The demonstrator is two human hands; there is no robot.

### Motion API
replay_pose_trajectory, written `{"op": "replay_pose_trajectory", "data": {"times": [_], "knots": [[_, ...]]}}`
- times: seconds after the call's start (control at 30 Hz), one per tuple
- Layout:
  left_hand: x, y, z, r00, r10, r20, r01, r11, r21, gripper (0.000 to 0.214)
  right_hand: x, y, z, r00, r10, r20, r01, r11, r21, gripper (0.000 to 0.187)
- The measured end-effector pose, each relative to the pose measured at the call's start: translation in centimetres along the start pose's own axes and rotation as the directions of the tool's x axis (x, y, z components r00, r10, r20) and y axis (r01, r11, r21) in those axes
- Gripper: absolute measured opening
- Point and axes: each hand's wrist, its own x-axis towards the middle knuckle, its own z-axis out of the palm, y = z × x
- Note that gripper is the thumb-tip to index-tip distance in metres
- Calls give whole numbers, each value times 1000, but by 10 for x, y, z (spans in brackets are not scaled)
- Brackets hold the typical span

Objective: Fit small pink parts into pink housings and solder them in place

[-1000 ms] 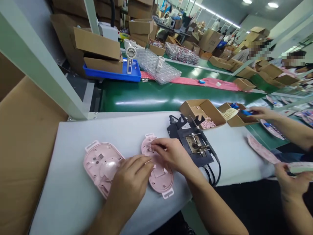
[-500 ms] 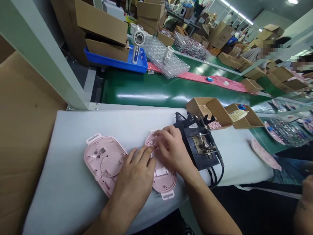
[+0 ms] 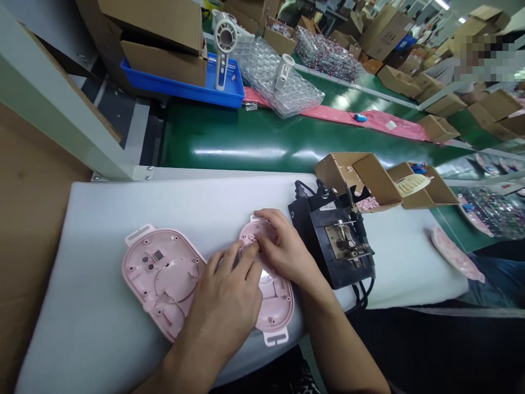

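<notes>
Two pink plastic shell halves lie open side up on the white-covered bench. My left hand (image 3: 229, 295) reaches over the smaller shell (image 3: 281, 314), fingers apart and bent, tips at its upper left part. My right hand (image 3: 285, 254) grips that shell's upper end, its index finger along the rim by the top tab and its thumb inside near small screw posts. Whether a small part sits under the fingertips cannot be made out. The larger pink shell (image 3: 164, 268), with posts and a round recess, lies left of my left hand, partly hidden by it.
A black metal device (image 3: 340, 241) with cables stands right of my right hand. Behind it are cardboard boxes (image 3: 369, 175) with small pink parts. Another pink piece (image 3: 455, 254) lies at right. Beyond the bench runs a green conveyor (image 3: 238, 142) with a blue tray (image 3: 180, 90).
The view has shifted slightly, and the shells appear a little further left. My right thumb and fingers have settled on the smaller shell's upper end. My left hand stays nearly in place.
</notes>
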Motion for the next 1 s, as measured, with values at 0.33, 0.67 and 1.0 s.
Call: {"op": "replay_pose_trajectory", "data": {"times": [0.33,0.67,1.0], "knots": [[2,-1,-3,999,5,-33,-8,997,-80,25,-1,2,0,1000,-14,-11,14,1000,-23,43],[-44,-23,-52,936,-280,-212,91,776,-625,16,-42,-84,-19,903,-334,270,307,942,139,35],[-108,-80,-49,756,-594,-273,335,711,-619,16,13,-123,36,811,-337,479,328,939,105,25]]}}
